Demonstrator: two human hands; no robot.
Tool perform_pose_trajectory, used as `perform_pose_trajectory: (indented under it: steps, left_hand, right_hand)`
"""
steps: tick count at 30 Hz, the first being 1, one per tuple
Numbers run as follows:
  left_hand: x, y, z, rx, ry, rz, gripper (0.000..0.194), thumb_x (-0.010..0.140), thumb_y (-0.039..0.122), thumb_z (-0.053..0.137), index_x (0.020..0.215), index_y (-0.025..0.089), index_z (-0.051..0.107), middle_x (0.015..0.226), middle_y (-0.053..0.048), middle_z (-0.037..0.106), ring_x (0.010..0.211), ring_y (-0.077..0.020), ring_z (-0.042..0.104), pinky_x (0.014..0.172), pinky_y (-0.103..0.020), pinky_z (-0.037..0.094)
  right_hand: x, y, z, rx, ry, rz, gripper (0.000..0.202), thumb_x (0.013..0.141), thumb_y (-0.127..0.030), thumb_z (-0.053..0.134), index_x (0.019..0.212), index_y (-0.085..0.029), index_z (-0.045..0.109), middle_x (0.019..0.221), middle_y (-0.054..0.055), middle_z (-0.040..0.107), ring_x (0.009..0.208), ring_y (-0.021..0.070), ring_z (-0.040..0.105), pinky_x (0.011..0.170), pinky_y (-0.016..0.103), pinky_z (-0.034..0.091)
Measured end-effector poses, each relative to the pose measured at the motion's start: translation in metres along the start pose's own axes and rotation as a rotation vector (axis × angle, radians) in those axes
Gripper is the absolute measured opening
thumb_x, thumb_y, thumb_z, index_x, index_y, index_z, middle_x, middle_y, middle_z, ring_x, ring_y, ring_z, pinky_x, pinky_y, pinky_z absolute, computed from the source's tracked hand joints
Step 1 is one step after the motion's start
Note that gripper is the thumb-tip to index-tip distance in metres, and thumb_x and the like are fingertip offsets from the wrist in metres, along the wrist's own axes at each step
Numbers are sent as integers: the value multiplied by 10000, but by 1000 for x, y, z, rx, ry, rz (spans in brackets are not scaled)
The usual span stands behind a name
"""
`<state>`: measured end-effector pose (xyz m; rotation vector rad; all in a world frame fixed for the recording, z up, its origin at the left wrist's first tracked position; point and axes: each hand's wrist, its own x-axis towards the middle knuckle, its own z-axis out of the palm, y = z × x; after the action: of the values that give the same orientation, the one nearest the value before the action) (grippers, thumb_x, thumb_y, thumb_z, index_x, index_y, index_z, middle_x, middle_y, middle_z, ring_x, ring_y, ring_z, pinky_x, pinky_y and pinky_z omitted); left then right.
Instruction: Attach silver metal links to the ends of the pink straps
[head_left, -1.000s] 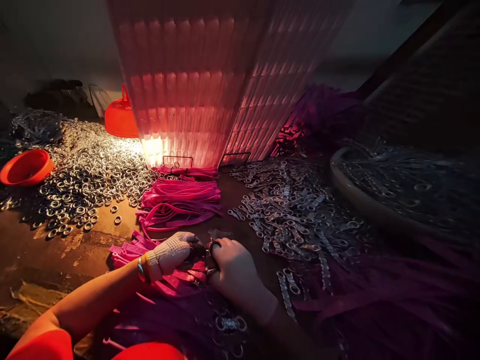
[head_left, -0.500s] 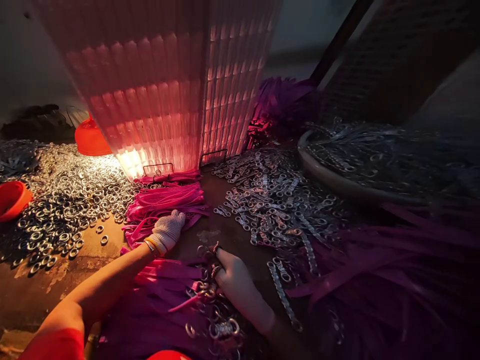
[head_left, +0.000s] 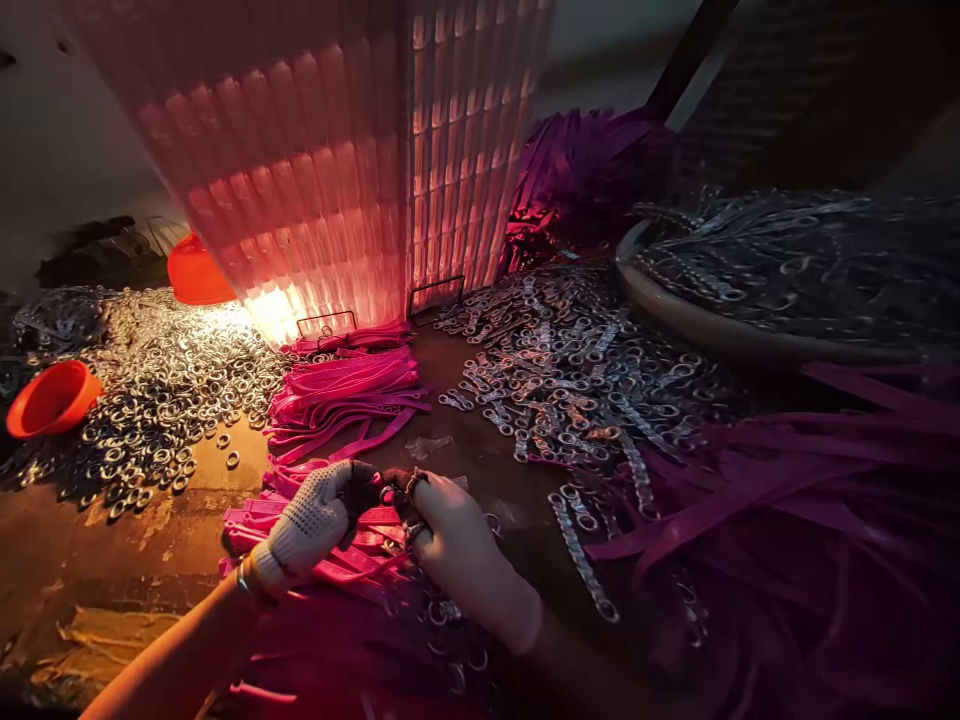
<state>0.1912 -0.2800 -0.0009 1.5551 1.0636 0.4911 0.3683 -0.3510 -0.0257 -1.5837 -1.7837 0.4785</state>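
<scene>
My left hand (head_left: 319, 515), in a dotted knit glove with dark fingertips, is closed, and bright pink strap material shows at its fingers, mostly hidden. Its fingertips meet those of my right hand (head_left: 459, 548), in a pale glove with dark finger covers. A small metal ring (head_left: 386, 494) shows at the right fingertips, its outline partly covered. Below both hands lies a spread of pink straps (head_left: 251, 520), with loose metal rings (head_left: 442, 610) under the right wrist. Just beyond, a stacked bundle of pink straps (head_left: 341, 390) rests on the table (head_left: 202, 525).
Shiny rings (head_left: 187, 370) are heaped at left beside an orange bowl (head_left: 54, 398) and an orange lamp shade (head_left: 196, 272). A ribbed translucent panel (head_left: 337, 200) stands behind. At right are linked metal pieces (head_left: 570, 370), a round tray (head_left: 652, 295) and purple straps (head_left: 750, 480).
My left hand has left the strap bundle and come back towards me, meeting my right hand. The right hand has shifted slightly, and the view has tilted.
</scene>
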Motion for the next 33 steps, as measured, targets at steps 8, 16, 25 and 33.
perform_pose_trajectory:
  steps: [8, 16, 25, 33]
  left_hand:
    - [-14, 7, 12, -374, -121, -147, 411, 878, 547, 629, 757, 168, 526, 528, 56, 428, 372, -48, 299, 352, -182, 220]
    - [-14, -13, 23, 256, -50, 237, 130, 843, 245, 612, 743, 165, 633, 757, -52, 653, 676, -144, 533, 623, -235, 402]
    - [-10, -21, 14, 3, -83, 6, 291, 890, 388, 593, 753, 137, 651, 550, 11, 506, 456, -85, 373, 440, -200, 268]
    - [-5, -23, 20, 221, -49, 112, 189, 831, 170, 540, 677, 147, 648, 624, -16, 602, 576, -119, 466, 535, -206, 324]
  right_hand:
    - [-9, -18, -7, -351, -76, 26, 283, 647, -27, 514, 863, -158, 642, 932, 110, 644, 827, 230, 534, 727, 326, 370]
    - [-18, -16, 1, -599, -15, -73, 126, 770, -82, 559, 752, -183, 633, 832, 123, 643, 755, 238, 519, 663, 362, 317]
    - [0, -24, -14, -479, -419, 155, 331, 736, -38, 503, 1018, -127, 652, 1028, 157, 704, 929, 260, 650, 772, 332, 435]
    - [1, -19, -5, -583, -492, 3, 161, 831, -184, 554, 956, -112, 625, 783, 167, 701, 749, 295, 695, 617, 319, 412]
